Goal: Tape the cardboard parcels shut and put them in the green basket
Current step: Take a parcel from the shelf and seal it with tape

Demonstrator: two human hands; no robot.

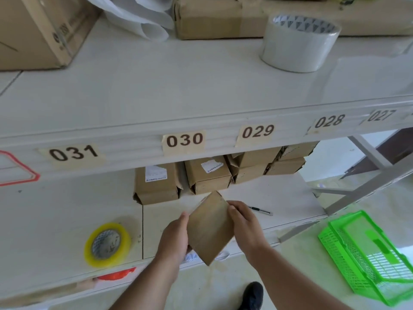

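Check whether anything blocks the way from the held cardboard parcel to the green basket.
Nothing visible does. Both hands hold the brown cardboard parcel over the shelf edge; the green plastic mesh basket sits on open floor to its right.

The left hand (176, 238) wraps its fingers behind the cardboard parcel (210, 227), so those fingertips are hidden. Something white and patterned, perhaps a tape roll (192, 257), peeks out just below them, mostly covered. Beyond the right hand's (243, 222) fingers, the stacked parcels (252, 166) run under the shelf lip. Their label print is too small to read. The green basket (366, 253) is cut off at the right edge.
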